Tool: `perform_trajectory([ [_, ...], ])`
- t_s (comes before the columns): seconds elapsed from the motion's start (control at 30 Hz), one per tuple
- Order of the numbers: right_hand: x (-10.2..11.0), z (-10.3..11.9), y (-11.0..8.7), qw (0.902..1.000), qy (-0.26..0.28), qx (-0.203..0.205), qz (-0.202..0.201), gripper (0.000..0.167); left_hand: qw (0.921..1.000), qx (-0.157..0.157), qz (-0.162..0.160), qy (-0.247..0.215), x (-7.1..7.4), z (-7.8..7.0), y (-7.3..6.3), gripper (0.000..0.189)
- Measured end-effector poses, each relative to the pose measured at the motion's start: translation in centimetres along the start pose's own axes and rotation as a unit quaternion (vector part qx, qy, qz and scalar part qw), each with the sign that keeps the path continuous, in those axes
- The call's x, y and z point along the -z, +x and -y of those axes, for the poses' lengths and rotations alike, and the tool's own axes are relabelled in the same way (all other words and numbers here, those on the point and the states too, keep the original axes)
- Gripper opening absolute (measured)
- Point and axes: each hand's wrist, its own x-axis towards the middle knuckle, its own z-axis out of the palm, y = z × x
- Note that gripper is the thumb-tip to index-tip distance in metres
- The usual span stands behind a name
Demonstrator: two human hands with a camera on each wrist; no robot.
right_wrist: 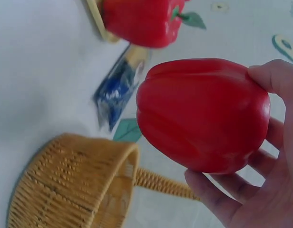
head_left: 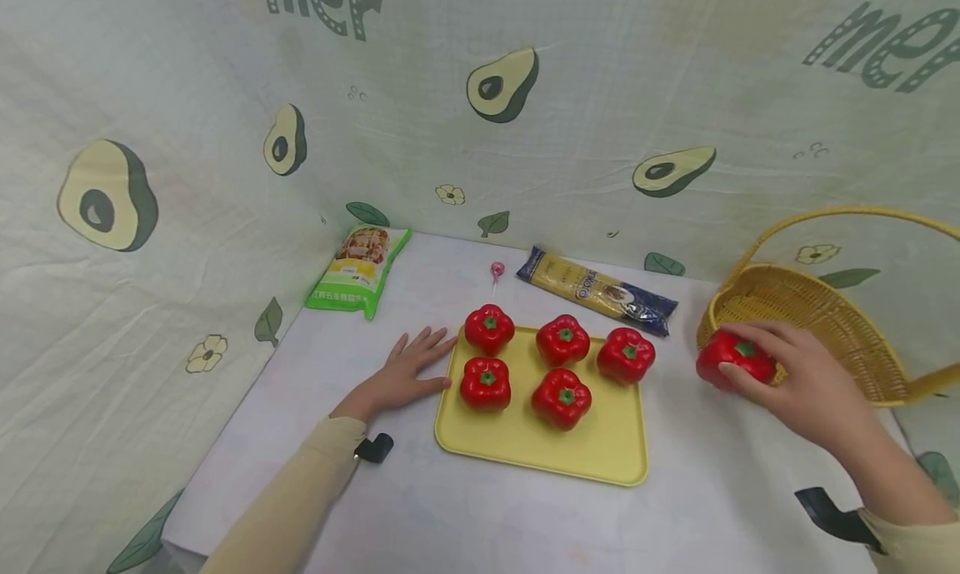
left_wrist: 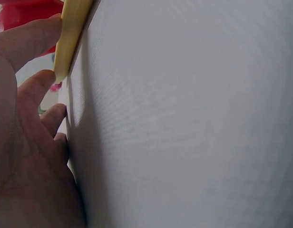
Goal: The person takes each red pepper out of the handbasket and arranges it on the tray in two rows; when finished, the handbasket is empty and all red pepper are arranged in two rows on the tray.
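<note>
A red bell pepper (head_left: 720, 359) with a green stem is gripped between the thumb and fingers of my right hand (head_left: 813, 386), just left of the wicker basket (head_left: 813, 307). In the right wrist view the held pepper (right_wrist: 201, 114) appears large, with the basket (right_wrist: 65, 175) below it. My left hand (head_left: 405, 374) lies with straight, spread fingers at the left edge of the yellow tray (head_left: 517, 449). Its thumb and index fingertips touch the tray's rim (left_wrist: 70, 38) in the left wrist view. Several more red bell peppers (head_left: 561, 397) stand on the tray.
Behind the tray lie a blue and gold packet (head_left: 600, 289) and a pink lollipop (head_left: 497, 271). A green food bag (head_left: 360, 270) rests at the back left. The basket's tall handle (head_left: 862, 213) arches up at the right. A printed cloth (head_left: 570, 141) hangs behind the table.
</note>
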Motion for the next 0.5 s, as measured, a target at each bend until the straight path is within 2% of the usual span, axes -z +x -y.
perform_trajectory([
  [0.27, -1.5, 2.6, -1.3, 0.9989, 0.0, 0.045, -0.009, 0.069, 1.0, 0.001, 0.0, 0.001, 0.0, 0.0, 0.0, 0.076],
  [0.5, -2.8, 4.7, -2.2, 0.9987, 0.013, 0.047, 0.013, 0.063, 1.0, 0.001, 0.002, 0.004, -0.1, 0.3, 0.1, 0.076],
])
